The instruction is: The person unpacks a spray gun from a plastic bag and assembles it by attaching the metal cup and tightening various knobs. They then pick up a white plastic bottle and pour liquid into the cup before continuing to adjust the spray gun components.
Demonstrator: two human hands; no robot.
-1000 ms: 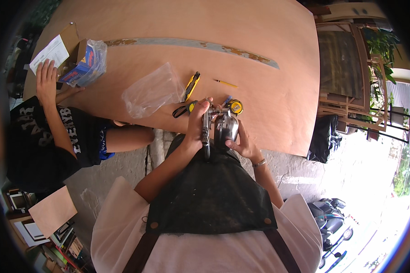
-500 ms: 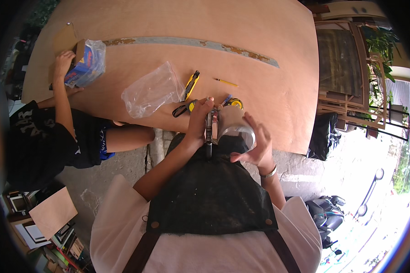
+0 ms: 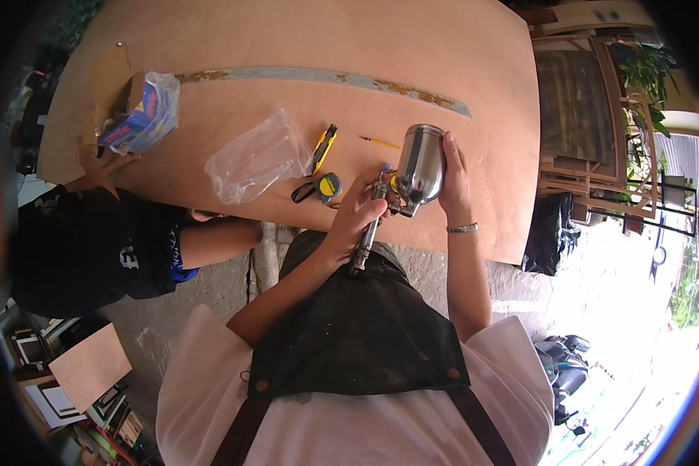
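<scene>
Over the near edge of the wooden tabletop I hold a spray gun (image 3: 370, 234) with a shiny metal cup (image 3: 422, 169). My left hand (image 3: 354, 223) is closed around the gun's body, its handle pointing down toward my dark apron. My right hand (image 3: 457, 182) lies along the cup's right side and grips it; some of its fingers are hidden behind the metal. A yellow and black tape measure (image 3: 330, 186) sits left of the gun. Behind the gun, a second yellow tape measure (image 3: 394, 183) is mostly covered.
On the tabletop (image 3: 318, 35) lie a clear plastic bag (image 3: 260, 159), a yellow utility knife (image 3: 325, 149), a pencil (image 3: 381, 143) and a long worn metal strip (image 3: 311, 74). At the left stands an open blue box (image 3: 142, 113), with another person's hand (image 3: 107, 165) nearby.
The spray gun has turned, and its cup now stands higher and to the right. My right hand has gone from spread fingers to the cup's side. The other person's hand has left the box.
</scene>
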